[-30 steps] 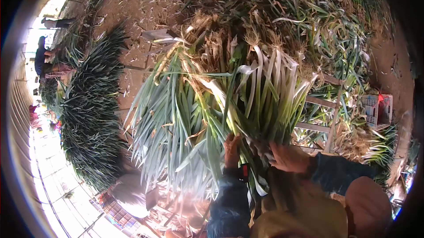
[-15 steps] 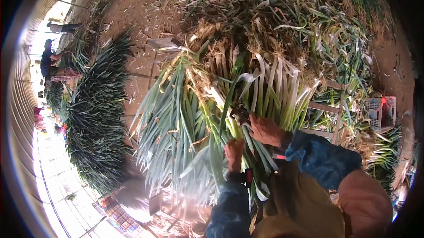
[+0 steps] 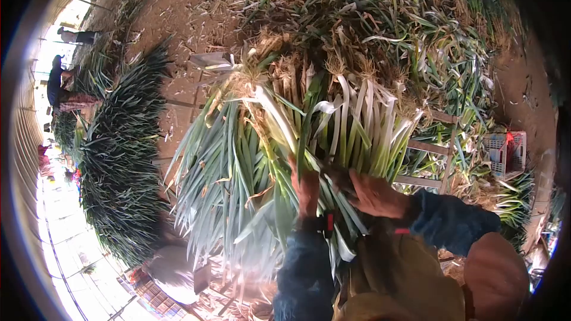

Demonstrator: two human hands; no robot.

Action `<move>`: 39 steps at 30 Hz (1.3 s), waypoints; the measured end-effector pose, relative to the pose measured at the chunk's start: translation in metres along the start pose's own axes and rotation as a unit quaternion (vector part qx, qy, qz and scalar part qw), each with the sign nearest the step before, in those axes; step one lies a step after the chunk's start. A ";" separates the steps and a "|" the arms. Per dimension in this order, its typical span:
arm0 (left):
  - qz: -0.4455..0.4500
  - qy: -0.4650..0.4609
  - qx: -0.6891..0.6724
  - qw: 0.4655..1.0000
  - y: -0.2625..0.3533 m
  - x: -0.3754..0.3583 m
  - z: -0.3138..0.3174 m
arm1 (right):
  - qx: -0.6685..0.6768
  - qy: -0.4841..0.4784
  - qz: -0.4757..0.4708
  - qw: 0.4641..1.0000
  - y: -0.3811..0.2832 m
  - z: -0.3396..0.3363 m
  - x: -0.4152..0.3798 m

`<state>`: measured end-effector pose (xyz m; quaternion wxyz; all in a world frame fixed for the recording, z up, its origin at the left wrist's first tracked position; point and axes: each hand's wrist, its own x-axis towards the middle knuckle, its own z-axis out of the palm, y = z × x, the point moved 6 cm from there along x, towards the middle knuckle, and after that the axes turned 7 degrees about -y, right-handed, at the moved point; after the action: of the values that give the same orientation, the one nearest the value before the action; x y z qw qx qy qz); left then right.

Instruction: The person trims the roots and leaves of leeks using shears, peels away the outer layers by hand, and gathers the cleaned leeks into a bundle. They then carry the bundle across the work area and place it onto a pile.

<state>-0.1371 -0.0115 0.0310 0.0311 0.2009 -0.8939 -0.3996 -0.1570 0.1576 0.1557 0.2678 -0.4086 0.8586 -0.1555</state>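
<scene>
A leek (image 3: 275, 110) with a pale shaft and dry roots slants across the heap, roots pointing away. My left hand (image 3: 306, 189) is closed around its greener lower part. To the right, my right hand (image 3: 377, 195) has curled fingers near the same leaves. Its fingertips look dark and blurred, and what they hold is hidden. Under and beside both hands lie more leeks: long green leaves (image 3: 208, 160) spread to the left, and a row of white-shafted leeks (image 3: 372, 118) stands behind my right hand with roots away from me.
A metal frame (image 3: 428, 147) shows beneath the heap. Leek trimmings (image 3: 410, 11) cover the ground ahead. A long leek pile (image 3: 122, 160) lies at left, with a person (image 3: 56, 86) beyond it. A plastic crate (image 3: 505, 153) stands at right.
My left hand has moved up and left along the leek, whose root end has shifted slightly. My right hand has drawn back right and toward me, widening the gap between the hands.
</scene>
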 end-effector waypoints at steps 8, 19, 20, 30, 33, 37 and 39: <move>-0.212 -0.057 0.006 0.976 -0.025 -0.034 0.051 | 0.076 -0.006 0.046 0.996 0.034 0.022 0.023; -0.180 -0.007 0.103 0.978 -0.018 -0.006 0.061 | 0.014 0.047 0.031 0.998 0.049 0.022 0.098; -0.203 -0.015 0.043 0.978 -0.021 -0.002 0.064 | 0.013 0.036 0.012 0.999 0.048 0.031 0.091; 0.046 -0.015 -0.106 0.993 -0.018 -0.068 0.158 | 0.075 0.010 0.059 0.995 0.067 0.021 0.028; 0.005 -0.116 0.040 0.992 0.042 -0.072 0.146 | 0.073 -0.024 0.045 0.996 0.080 0.037 -0.003; -0.110 -0.162 0.061 0.979 0.020 -0.074 0.167 | 0.042 -0.073 0.139 0.987 0.123 0.039 -0.021; -0.114 -0.156 0.054 0.980 0.028 -0.068 0.156 | 0.033 -0.091 0.093 0.991 0.096 0.033 -0.040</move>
<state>-0.1176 0.1404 -0.0476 -0.1653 0.2382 -0.8794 -0.3777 -0.1763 0.2465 0.0951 0.3718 -0.3300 0.8593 -0.1202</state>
